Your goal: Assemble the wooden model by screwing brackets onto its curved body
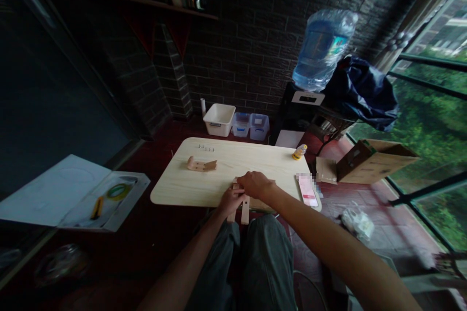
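At the table's near edge, a wooden part (245,215) with two slats juts out toward my knees. My left hand (230,200) is closed around its left side, fingers on the wood. Directly above and to the right, my right hand (255,183) is closed with the knuckles up; whatever its fingers grip is hidden. A flat wooden board shows partly under the right wrist. To the left lies another wooden piece (202,166) with small holes, a rounded end and a notched end. Several small metal screws (206,148) stand in a row behind it.
The pale table (189,194) also holds a small yellow-capped bottle (299,152) and a phone (307,192). Plastic bins (219,126) and a water dispenser (301,107) stand behind. A cardboard box (375,163) is right; an open white case (109,204) is left.
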### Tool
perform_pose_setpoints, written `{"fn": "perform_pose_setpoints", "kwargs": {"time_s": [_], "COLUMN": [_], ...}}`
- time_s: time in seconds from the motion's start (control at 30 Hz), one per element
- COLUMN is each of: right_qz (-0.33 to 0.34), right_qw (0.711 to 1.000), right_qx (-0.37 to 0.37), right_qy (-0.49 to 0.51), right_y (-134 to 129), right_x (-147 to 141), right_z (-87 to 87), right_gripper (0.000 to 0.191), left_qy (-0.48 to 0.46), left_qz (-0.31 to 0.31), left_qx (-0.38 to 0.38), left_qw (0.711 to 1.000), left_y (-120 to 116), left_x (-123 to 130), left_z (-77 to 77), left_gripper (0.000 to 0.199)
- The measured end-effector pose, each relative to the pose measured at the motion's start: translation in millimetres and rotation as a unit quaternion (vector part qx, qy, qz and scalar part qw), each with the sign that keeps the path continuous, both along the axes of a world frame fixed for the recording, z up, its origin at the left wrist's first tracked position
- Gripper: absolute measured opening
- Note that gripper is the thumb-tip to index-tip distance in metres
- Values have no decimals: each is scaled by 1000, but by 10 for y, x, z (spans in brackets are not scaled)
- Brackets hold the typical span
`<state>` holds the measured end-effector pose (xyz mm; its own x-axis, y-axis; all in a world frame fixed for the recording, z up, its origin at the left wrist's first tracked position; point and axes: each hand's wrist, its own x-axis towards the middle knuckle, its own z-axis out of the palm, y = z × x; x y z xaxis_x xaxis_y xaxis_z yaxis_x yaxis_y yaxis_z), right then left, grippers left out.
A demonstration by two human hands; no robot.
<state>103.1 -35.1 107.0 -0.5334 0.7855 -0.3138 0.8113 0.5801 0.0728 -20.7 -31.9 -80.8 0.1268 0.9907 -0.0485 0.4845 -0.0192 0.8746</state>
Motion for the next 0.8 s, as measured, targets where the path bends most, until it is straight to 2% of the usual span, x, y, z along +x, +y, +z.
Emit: {"fn": "perform_pose_setpoints", "kwargs": {"time_s": [0.17,0.37,0.5,0.67,0.8], "right_qz": [32,28,4,-48,-62], "right_qw": [999,999,1000,999,998], "right_qx": [31,32,24,22,25], "right_qy": [-24,-14,-1,6,10], "right_y": [97,139,94,35,5], "right_x": [-27,31,35,12,19], "right_z": [-87,-188,-151,-90,-83], "right_gripper": [27,26,25,26,27], "left_qy": [0,16,40,34,37], "left_qz": [0,13,10,0,2], "left_qx": [0,12,7,18,30], "left_qw": [1000,1000,999,999,999], "left_y": [-20,29,49,46,45], "left_x": [10,12,0,-13,-15], "left_z": [40,-103,-163,-171,-178], "left_gripper": [16,14,16,19,20]}}
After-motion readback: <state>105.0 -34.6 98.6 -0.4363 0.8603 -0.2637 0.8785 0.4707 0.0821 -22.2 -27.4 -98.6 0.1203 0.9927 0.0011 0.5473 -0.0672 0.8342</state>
